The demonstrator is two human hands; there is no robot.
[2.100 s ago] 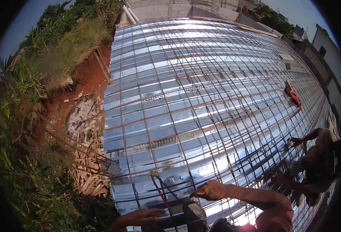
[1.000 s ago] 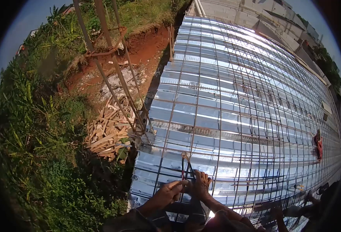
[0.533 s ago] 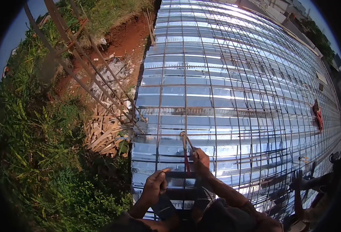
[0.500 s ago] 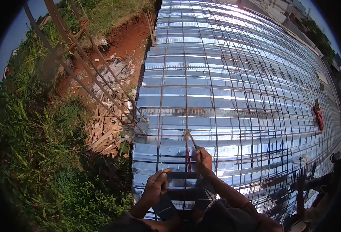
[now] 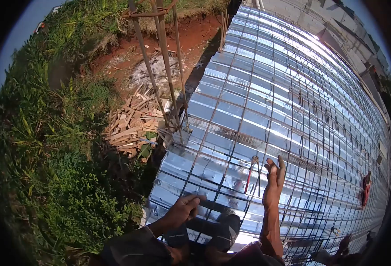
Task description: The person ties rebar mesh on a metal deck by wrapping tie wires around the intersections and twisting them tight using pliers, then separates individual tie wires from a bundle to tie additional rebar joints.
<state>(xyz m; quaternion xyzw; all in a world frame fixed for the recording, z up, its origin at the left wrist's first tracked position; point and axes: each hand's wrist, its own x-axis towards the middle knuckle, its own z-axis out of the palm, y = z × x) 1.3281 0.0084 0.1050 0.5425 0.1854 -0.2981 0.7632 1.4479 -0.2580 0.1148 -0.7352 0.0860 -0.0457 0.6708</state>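
Note:
My left hand [image 5: 184, 210] is closed in a pinch above the steel bar mesh [image 5: 224, 180]; whatever it holds is too small to make out. My right hand [image 5: 274, 179] is raised, palm turned inward and fingers apart, with nothing in it. Just left of it, pincers [image 5: 249, 179] with one red handle and one dark handle rest on the mesh, jaws pointing away from me. Ribbed shiny metal sheets [image 5: 231, 115] lie under the bars. My knees and shoes are below, between my arms.
Upright rebar posts [image 5: 164, 62] rise at the sheets' left edge. Beyond that edge are scrap wood [image 5: 131, 126], red soil and green plants. A red object [image 5: 365, 190] lies on the mesh at right. A co-worker's hand [image 5: 344, 244] shows at bottom right.
My right hand has let go of the pincers, opened and moved right. The pincers now rest on the mesh. My left hand stays closed. The view has turned.

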